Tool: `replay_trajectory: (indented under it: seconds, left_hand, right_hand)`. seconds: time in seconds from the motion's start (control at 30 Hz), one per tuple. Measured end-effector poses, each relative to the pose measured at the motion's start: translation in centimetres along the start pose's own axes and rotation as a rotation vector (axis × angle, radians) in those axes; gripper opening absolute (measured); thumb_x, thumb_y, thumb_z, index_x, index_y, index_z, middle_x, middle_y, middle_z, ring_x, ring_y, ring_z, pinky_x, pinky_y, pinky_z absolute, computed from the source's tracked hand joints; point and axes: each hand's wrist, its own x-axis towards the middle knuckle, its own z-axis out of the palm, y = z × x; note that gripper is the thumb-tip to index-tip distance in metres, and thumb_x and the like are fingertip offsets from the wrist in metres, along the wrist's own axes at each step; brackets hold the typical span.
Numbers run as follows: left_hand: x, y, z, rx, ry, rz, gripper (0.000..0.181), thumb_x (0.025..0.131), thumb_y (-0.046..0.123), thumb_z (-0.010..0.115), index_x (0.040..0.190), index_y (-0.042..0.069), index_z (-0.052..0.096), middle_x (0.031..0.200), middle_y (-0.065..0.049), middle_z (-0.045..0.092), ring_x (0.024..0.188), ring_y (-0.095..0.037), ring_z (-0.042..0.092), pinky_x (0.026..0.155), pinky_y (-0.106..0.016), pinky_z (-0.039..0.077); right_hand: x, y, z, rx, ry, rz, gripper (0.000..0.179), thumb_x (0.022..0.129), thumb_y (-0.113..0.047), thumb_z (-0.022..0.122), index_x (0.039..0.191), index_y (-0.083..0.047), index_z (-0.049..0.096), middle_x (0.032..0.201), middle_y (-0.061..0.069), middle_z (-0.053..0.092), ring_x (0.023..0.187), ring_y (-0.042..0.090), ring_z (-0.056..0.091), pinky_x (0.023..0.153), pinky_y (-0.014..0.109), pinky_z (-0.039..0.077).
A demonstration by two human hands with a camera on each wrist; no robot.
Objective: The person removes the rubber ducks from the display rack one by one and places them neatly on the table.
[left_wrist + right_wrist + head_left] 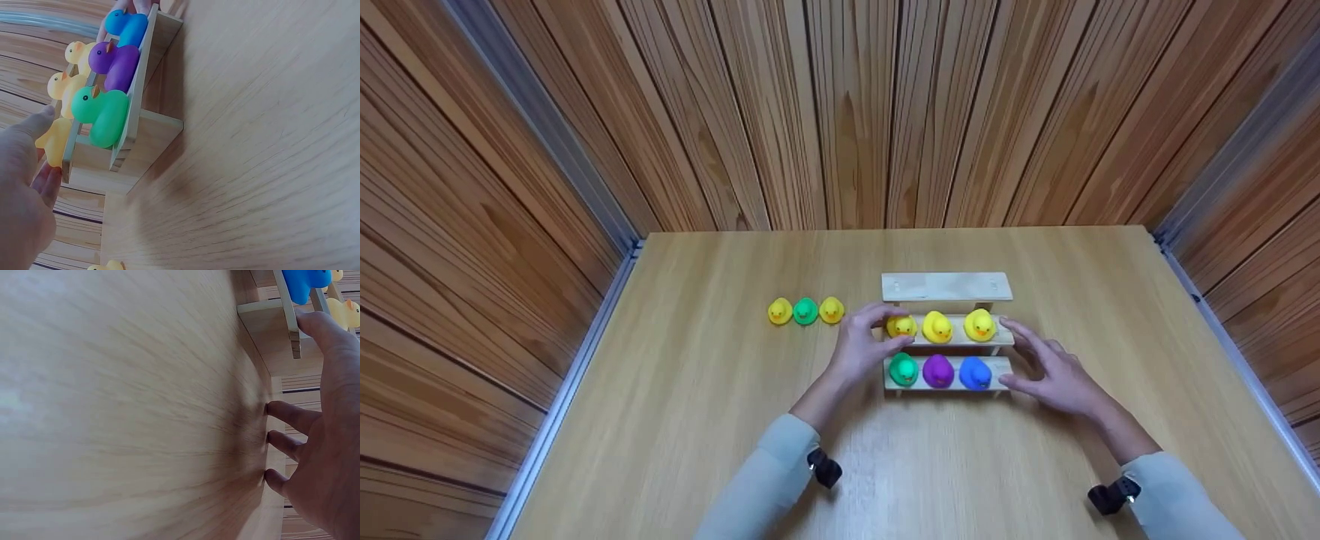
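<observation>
A three-step wooden rack (pixel 947 286) stands on the table. On its middle step are three yellow rubber ducks, and my left hand (pixel 861 346) pinches the leftmost yellow rubber duck (pixel 901 326) between thumb and fingers. The left wrist view shows that duck's head hidden behind the thumb. A green duck (pixel 904 370), a purple duck (pixel 938 370) and a blue duck (pixel 976 373) line the lowest step. At the rack's right end, my right hand (pixel 1056 377) is spread, its thumb touching the lowest step beside the blue duck and its forefinger near the middle step.
Left of the rack, a yellow duck (pixel 780 311), a green duck (pixel 805 311) and another yellow duck (pixel 832 310) sit in a row on the table (pixel 697 360). Wood-patterned panels (pixel 847 112) enclose the table at the back and sides.
</observation>
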Motion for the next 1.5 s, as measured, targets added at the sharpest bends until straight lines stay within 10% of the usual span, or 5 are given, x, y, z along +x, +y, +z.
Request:
replay_trajectory:
  seconds: [0.73, 1.5]
  left_hand:
    - [-0.9, 0.2, -0.9, -0.024, 0.018, 0.016, 0.036, 0.098, 0.018, 0.09, 0.132, 0.011, 0.081, 0.137, -0.009, 0.08, 0.132, -0.029, 0.075, 0.118, -0.042, 0.062]
    - [-3.0, -2.8, -5.3, -0.009, 0.096, -0.002, 0.038, 0.097, 0.013, 0.089, 0.133, 0.006, 0.079, 0.134, -0.013, 0.077, 0.13, -0.031, 0.071, 0.118, -0.05, 0.062]
  right_hand:
    - [0.0, -0.3, -0.1, 0.005, -0.011, 0.006, 0.095, 0.103, -0.049, 0.081, 0.178, -0.043, 0.023, 0.176, 0.029, 0.046, 0.159, 0.062, 0.037, 0.116, 0.088, 0.026]
    - [0.0, -0.1, -0.1, 0.002, -0.01, -0.004, 0.094, 0.104, -0.049, 0.08, 0.178, -0.042, 0.023, 0.176, 0.029, 0.045, 0.159, 0.062, 0.037, 0.116, 0.086, 0.029]
